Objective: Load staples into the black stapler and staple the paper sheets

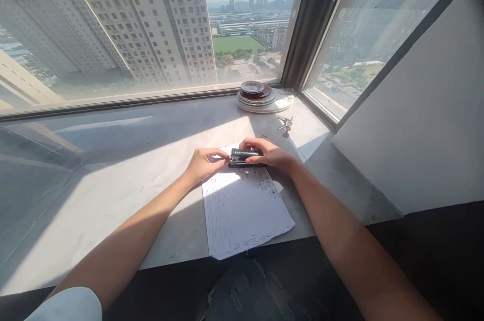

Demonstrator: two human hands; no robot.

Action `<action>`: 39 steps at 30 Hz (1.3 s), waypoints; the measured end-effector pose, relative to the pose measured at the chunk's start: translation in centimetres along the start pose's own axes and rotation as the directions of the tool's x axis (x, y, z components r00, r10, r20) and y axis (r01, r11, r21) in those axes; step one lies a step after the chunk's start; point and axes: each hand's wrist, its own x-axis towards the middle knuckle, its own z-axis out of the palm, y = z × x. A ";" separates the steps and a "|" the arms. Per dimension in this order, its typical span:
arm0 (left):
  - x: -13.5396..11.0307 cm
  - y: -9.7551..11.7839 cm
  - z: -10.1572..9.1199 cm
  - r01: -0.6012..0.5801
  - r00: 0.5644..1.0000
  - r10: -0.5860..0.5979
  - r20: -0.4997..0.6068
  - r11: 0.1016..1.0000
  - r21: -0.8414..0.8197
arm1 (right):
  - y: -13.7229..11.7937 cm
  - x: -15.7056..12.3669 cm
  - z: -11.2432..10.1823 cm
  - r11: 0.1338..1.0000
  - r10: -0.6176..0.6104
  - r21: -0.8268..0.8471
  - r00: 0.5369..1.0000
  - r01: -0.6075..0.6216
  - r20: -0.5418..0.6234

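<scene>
A black stapler (238, 153) lies across the top part of a white sheet of paper (247, 207), its front end pointing left. My right hand (275, 154) is wrapped round its rear half, thumb on the near side and fingers over the far side. At the front end, my left hand (204, 164) pinches with thumb and fingertips close against the stapler's nose; what sits between those fingertips is too small to make out. Rows of short dashes run along the paper's left and bottom edges, and dark handwriting covers its upper right.
Stacked plates (252, 88) stand in the window corner. Nearer lie some small metal pieces (286, 123) and a short dark strip (263, 136). The pale sill (124, 175) ends at a front edge just below the paper. Windows and a white wall (416, 109) border it.
</scene>
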 end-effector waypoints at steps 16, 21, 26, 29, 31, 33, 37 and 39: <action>0.1 -0.3 0.1 0.012 0.999 -0.010 0.033 0.998 -0.059 | 0.2 0.0 0.0 1.000 0.008 -0.005 1.000 -0.008 0.004; 0.0 -0.7 0.0 0.032 0.999 -0.030 0.042 0.999 -0.036 | 0.5 0.0 -0.1 1.000 0.006 0.012 1.000 -0.006 0.014; -0.1 0.0 -0.7 0.028 0.996 -0.031 0.081 0.999 0.038 | 0.9 -0.1 -0.4 0.999 0.003 0.049 1.000 -0.003 -0.008; -0.2 0.4 -1.2 0.028 0.990 -0.018 0.138 0.997 -0.070 | 1.3 -0.4 -0.8 0.990 0.033 0.142 0.998 -0.026 -0.047; -0.4 0.5 -1.4 0.041 0.987 -0.013 0.162 0.985 -0.169 | 1.6 -0.7 -1.1 0.974 0.048 0.227 0.995 -0.028 -0.087; -0.5 0.4 -1.4 0.053 0.985 -0.012 0.171 0.970 -0.236 | 1.8 -0.9 -1.5 0.956 0.054 0.292 0.991 -0.015 -0.126; -0.6 0.2 -1.1 0.100 0.979 -0.035 0.202 0.941 -0.323 | 1.5 -0.8 -1.2 0.944 0.046 0.331 0.991 -0.002 -0.125; -0.4 0.2 -0.9 0.069 0.977 0.000 0.214 0.947 -0.313 | 0.9 -0.4 -0.2 0.949 -0.003 0.314 0.998 0.022 -0.063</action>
